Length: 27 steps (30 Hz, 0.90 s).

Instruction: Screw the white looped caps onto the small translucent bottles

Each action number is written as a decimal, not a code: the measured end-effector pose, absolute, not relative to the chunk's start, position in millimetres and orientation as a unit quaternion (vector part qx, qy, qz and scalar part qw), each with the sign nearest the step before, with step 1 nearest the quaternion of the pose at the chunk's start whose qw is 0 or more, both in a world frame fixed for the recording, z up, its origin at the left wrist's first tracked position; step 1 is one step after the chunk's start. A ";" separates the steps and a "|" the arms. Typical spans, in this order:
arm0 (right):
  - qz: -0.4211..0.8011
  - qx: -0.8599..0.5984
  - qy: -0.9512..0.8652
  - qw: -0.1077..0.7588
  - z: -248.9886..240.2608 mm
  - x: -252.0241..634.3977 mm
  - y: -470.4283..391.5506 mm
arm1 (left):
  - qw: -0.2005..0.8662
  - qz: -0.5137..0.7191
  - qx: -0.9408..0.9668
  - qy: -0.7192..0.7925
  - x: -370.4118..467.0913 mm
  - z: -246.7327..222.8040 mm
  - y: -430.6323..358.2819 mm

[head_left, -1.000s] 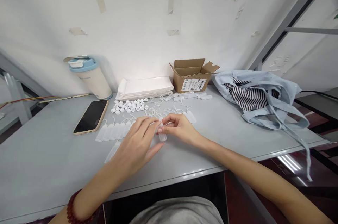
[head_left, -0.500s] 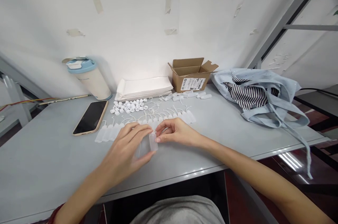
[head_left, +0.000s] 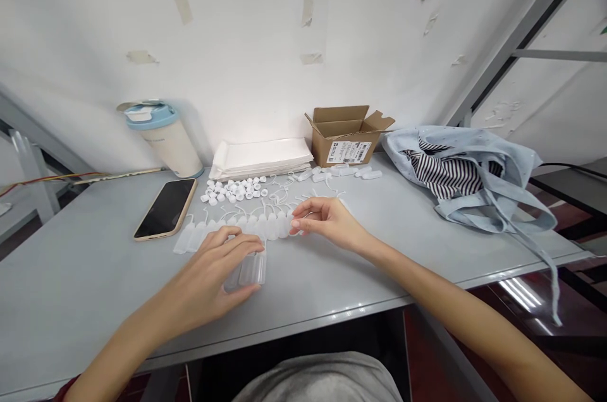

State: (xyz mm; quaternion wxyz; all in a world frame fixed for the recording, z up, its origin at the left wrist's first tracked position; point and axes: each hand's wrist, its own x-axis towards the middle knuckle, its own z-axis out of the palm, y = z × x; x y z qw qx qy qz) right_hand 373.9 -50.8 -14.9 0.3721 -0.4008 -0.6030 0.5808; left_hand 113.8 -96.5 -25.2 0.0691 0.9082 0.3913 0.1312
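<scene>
My left hand [head_left: 220, 272] bends over small clear plastic bottles [head_left: 256, 268] lying side by side on the table. Its fingertips touch their far end and the thumb their near end, partly hiding them. My right hand [head_left: 327, 222] is a little farther away, thumb and fingers pinched at the row of flat translucent pieces with white strings [head_left: 268, 225]. What sits between its fingertips is too small to make out. Behind the row lies a heap of small white caps [head_left: 234, 190]. Several more clear bottles [head_left: 346, 171] lie in front of the cardboard box.
Along the wall stand a cream tumbler with a blue lid [head_left: 165, 140], a stack of white envelopes [head_left: 263, 157] and an open cardboard box [head_left: 346, 146]. A phone [head_left: 165, 209] lies at left. A light blue cloth bag [head_left: 512, 152] slumps at right, its strap hanging over the table edge.
The bottle both hands held upright is now down among the others under my left hand. My right hand has let go and moved right, toward the row of stringed pieces.
</scene>
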 end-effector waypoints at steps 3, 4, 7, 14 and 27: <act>0.566 -0.413 -0.598 0.389 -11.1 377.2 -49.1 | 0.067 0.129 0.911 0.386 114.9 -24.9 -94.7; 0.560 -0.417 -0.597 0.395 -9.8 378.5 -48.5 | 0.067 0.127 0.912 0.384 115.1 -24.5 -94.4; 0.550 -0.418 -0.596 0.409 -6.7 382.1 -46.8 | 0.069 0.118 0.914 0.381 116.1 -22.2 -94.4; 0.535 -0.415 -0.596 0.432 -4.7 386.3 -43.6 | 0.050 0.102 0.922 0.370 117.3 -20.3 -93.6; 0.522 -0.408 -0.588 0.465 -6.7 392.8 -37.0 | 0.050 0.115 0.920 0.370 114.0 -25.1 -93.4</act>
